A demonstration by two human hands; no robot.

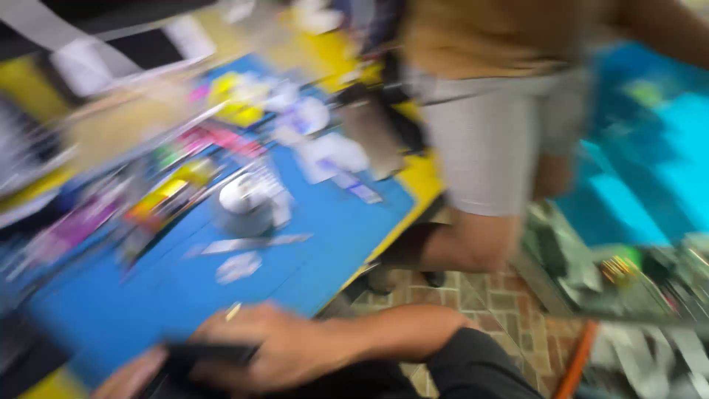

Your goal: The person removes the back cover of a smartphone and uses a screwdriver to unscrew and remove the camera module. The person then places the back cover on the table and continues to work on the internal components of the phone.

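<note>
While blurred, right hand [284, 351] grip holds dark flat object [203, 356]; left hand [129, 377] grip: cannot tell

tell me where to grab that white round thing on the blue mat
The white round thing sits on the blue mat, probably best gripped across its round sides from above. Clutter crowds its left, while the mat to its right and front looks barer, so come from there. Blur hides its exact shape, so this is tentative.
</note>
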